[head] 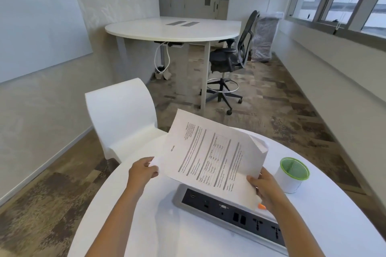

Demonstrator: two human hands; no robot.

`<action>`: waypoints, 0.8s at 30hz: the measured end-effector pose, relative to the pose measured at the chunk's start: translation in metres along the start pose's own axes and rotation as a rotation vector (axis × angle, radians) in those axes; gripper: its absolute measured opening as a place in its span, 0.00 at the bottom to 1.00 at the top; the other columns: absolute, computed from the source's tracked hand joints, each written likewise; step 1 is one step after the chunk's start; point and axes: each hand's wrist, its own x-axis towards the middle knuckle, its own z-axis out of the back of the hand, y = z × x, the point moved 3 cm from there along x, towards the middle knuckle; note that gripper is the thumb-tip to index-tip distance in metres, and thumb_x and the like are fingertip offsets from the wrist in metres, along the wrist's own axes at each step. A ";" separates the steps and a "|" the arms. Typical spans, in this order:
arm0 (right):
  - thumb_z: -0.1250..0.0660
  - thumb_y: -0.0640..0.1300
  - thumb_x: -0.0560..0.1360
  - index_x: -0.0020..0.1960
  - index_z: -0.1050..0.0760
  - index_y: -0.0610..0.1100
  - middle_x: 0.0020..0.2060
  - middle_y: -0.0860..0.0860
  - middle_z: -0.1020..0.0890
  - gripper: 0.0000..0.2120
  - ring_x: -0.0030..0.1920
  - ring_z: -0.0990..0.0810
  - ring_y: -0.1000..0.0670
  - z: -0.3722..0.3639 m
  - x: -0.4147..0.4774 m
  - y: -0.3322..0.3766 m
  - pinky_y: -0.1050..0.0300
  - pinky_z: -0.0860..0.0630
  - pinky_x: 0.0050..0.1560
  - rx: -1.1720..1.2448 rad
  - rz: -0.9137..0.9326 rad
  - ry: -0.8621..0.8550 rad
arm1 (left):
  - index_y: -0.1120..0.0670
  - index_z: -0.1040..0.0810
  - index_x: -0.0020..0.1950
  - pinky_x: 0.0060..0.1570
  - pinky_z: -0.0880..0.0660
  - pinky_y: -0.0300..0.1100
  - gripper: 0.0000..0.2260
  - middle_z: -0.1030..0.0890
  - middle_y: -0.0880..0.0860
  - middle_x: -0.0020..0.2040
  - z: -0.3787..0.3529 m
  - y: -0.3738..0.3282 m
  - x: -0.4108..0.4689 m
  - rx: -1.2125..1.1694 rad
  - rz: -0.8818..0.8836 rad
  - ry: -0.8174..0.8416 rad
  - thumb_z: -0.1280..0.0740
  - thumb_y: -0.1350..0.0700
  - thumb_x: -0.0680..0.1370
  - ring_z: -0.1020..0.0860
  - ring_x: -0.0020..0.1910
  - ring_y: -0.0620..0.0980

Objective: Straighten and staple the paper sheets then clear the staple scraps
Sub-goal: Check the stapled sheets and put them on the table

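Two hands hold the paper sheets (208, 152) up off the round white table (146, 225). The left hand (144, 170) pinches the near left corner between thumb and fingers. The right hand (266, 188) is curled round the lower right edge, thumb on the printed face. The sheets tilt away from the person, and their lower edge hangs just above the socket panel (229, 212) set into the tabletop. A dog-eared corner (259, 145) curls over at the far right, so the stack looks not yet squared.

A small orange thing (261, 206) peeks out below the right hand; I cannot tell what it is, and no stapler is plainly in view.

Several slips seem possible from here. If that bent corner is not flattened first, a staple could fix the fold in place. The left hand's pinch sits on one corner only, so loose sheets could fan or slide out as the stack is tapped. Tapping the edge down onto the socket panel, with its raised rim and openings, would probably skew the sheets instead of aligning them. A green-rimmed cup (292, 175) stands near the right hand, and a sweep of the paper's edge could tip it.

Bare tabletop lies to the near left of the panel, the better place to square up. The table's rim curves close behind the left hand, with a white chair (121, 115) just beyond.
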 end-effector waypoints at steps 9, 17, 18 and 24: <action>0.37 0.35 0.77 0.69 0.35 0.39 0.62 0.39 0.24 0.21 0.52 0.23 0.40 -0.023 0.066 -0.048 0.46 0.24 0.51 0.009 -0.128 -0.226 | 0.61 0.17 0.47 0.49 0.25 0.43 0.11 0.20 0.57 0.44 -0.014 0.041 0.066 0.093 -0.007 -0.133 0.38 0.70 0.75 0.22 0.42 0.57; 0.39 0.27 0.74 0.68 0.35 0.39 0.60 0.40 0.24 0.24 0.59 0.25 0.38 -0.046 0.108 -0.066 0.40 0.26 0.59 -0.115 -0.150 -0.105 | 0.56 0.22 0.39 0.48 0.26 0.44 0.10 0.24 0.55 0.40 -0.022 0.059 0.111 0.119 0.018 -0.232 0.37 0.68 0.74 0.25 0.39 0.54; 0.38 0.28 0.74 0.68 0.34 0.39 0.59 0.40 0.23 0.24 0.58 0.24 0.38 -0.044 0.112 -0.067 0.39 0.26 0.60 -0.118 -0.149 -0.140 | 0.56 0.22 0.39 0.48 0.26 0.44 0.10 0.23 0.55 0.40 -0.022 0.060 0.114 0.112 0.020 -0.241 0.37 0.68 0.74 0.25 0.39 0.54; 0.30 0.34 0.71 0.64 0.29 0.40 0.54 0.42 0.19 0.22 0.53 0.20 0.40 -0.041 0.132 -0.075 0.43 0.25 0.61 -0.123 -0.127 -0.287 | 0.58 0.20 0.42 0.47 0.26 0.42 0.08 0.23 0.55 0.40 -0.029 0.064 0.140 0.102 -0.002 -0.252 0.36 0.67 0.74 0.25 0.37 0.55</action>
